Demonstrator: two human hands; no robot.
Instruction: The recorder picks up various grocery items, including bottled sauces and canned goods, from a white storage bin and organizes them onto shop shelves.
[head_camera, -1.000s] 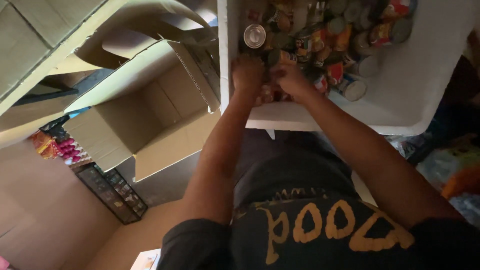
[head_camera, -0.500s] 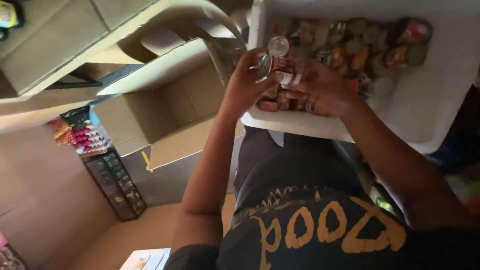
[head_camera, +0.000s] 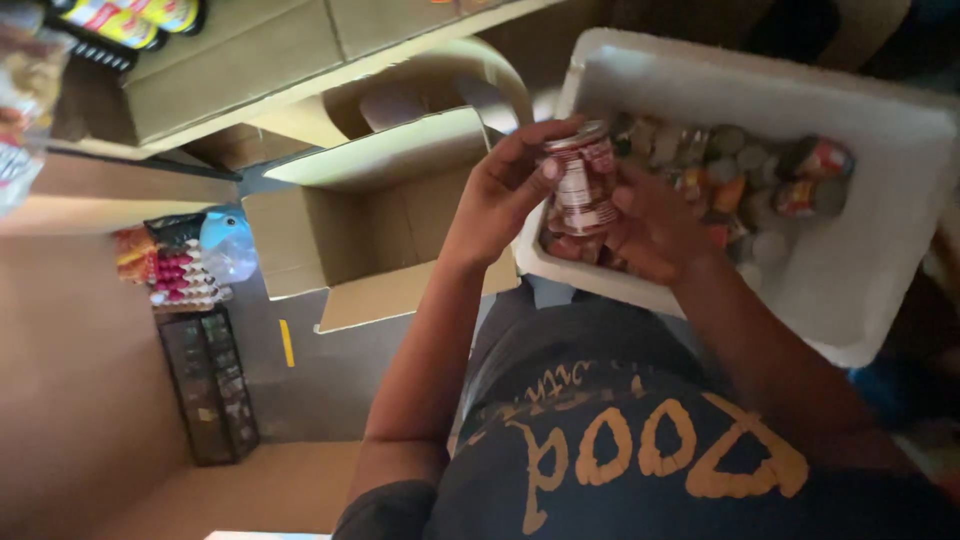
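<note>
Both my hands hold one small can (head_camera: 580, 180) with a red and white label, lifted above the near left corner of a white foam box (head_camera: 900, 150). My left hand (head_camera: 500, 190) grips the can's left side with fingers over its top. From the right and below, my right hand (head_camera: 650, 225) cups it. Inside the box lie several more small cans (head_camera: 760, 170) with red and orange labels.
An open empty cardboard box (head_camera: 360, 240) stands left of the foam box, flaps spread. Above it run cardboard cartons (head_camera: 230, 70). At the far left are a dark wire rack (head_camera: 205, 385), packaged goods (head_camera: 170, 265) and a blue-capped bottle (head_camera: 228, 245).
My hands went from digging among the cans in the foam box to lifting one can out, now held higher and nearer the box's left corner. The camera has shifted.
</note>
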